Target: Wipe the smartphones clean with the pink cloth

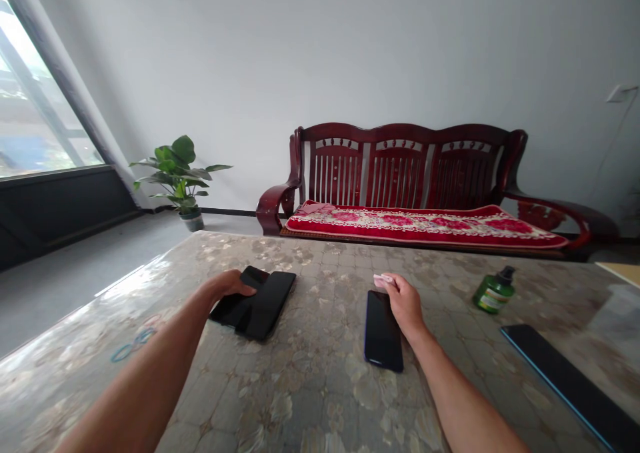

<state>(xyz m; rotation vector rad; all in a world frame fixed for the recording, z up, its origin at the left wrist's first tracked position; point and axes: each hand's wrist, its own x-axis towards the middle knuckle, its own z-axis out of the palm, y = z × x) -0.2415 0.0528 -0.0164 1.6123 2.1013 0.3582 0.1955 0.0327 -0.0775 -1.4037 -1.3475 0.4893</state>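
Note:
My left hand point(229, 284) rests on top of two black phones point(265, 303) that lie overlapping on the table, left of centre; its fingers curl down over the farther one. My right hand point(404, 303) is closed around a small pink cloth point(383, 280) at the top end of a third black phone point(383, 329), which lies flat near the table's middle. The hand touches that phone's upper right corner.
A patterned table point(310, 386) fills the foreground. A green bottle point(495, 291) with a black cap stands at the right, and a dark tablet point(570, 379) lies near the right edge. Behind are a red wooden bench point(415, 179) and a potted plant point(180, 176).

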